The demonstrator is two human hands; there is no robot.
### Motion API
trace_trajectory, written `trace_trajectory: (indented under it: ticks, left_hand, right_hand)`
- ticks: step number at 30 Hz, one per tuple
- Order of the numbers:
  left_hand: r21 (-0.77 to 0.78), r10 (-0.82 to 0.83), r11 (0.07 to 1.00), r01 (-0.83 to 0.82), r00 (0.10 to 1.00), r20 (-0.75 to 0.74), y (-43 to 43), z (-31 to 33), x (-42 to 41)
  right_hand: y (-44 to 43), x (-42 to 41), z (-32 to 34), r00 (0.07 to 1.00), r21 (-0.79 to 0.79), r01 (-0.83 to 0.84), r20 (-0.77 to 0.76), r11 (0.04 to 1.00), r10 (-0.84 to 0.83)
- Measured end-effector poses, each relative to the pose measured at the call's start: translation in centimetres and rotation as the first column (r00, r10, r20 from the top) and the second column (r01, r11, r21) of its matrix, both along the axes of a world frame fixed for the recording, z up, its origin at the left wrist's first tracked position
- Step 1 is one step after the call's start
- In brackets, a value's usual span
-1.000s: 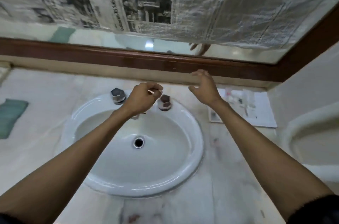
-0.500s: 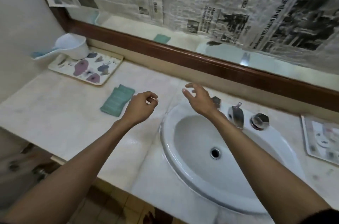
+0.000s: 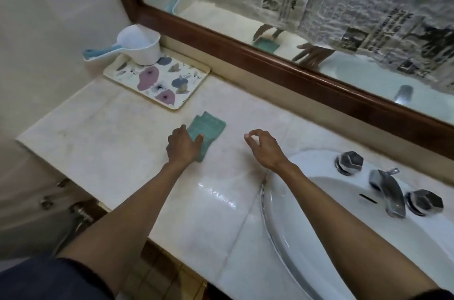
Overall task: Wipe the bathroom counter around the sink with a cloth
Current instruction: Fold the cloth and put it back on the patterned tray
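A folded teal cloth (image 3: 208, 127) lies flat on the pale marble counter (image 3: 110, 135), left of the white oval sink (image 3: 290, 221). My left hand (image 3: 183, 147) rests on the cloth's near-left corner, thumb and fingers closing around its edge; the cloth is still on the counter. My right hand (image 3: 264, 148) hovers just above the counter between the cloth and the sink rim, fingers loosely curled and holding nothing.
A floral tray (image 3: 169, 86) with a white plastic dipper (image 3: 140, 45) sits at the back left corner. Chrome tap (image 3: 388, 193) with two knobs stands behind the basin. A wood-framed mirror (image 3: 270, 64) covered in newspaper runs along the back.
The view swung left from the sink to the counter. My left hand reached forward and landed on the teal cloth; my right hand moved off the sink to the counter beside it.
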State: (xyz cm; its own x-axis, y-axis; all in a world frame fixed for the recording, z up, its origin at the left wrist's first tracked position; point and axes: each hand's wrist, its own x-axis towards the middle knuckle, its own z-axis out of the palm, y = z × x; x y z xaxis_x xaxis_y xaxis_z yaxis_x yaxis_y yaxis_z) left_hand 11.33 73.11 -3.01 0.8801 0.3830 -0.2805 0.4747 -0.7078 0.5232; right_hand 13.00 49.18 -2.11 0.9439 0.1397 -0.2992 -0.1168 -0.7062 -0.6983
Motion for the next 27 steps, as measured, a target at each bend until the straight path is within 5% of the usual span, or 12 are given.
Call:
trace_trajectory:
  ticks: [8, 18, 27]
  left_hand:
    - [0.028, 0.049, 0.998, -0.05, 0.999, 0.023, 0.4, -3.1, 2.8]
    - [-0.341, 0.061, 0.94, 0.007, 0.98, 0.189, 2.1, -3.0, 4.5]
    - [-0.41, 0.009, 0.898, 0.159, 0.925, 0.379, 8.8, 1.3, 14.0]
  right_hand:
    - [3.0, 3.6, -4.3, 0.995, -0.076, 0.065, 0.084, 0.995, -0.058]
    - [5.7, 7.0, -4.4, 0.982, -0.126, 0.136, 0.147, 0.983, -0.117]
    - [11.2, 10.5, -5.1, 0.964, -0.257, 0.173, 0.244, 0.951, -0.11]
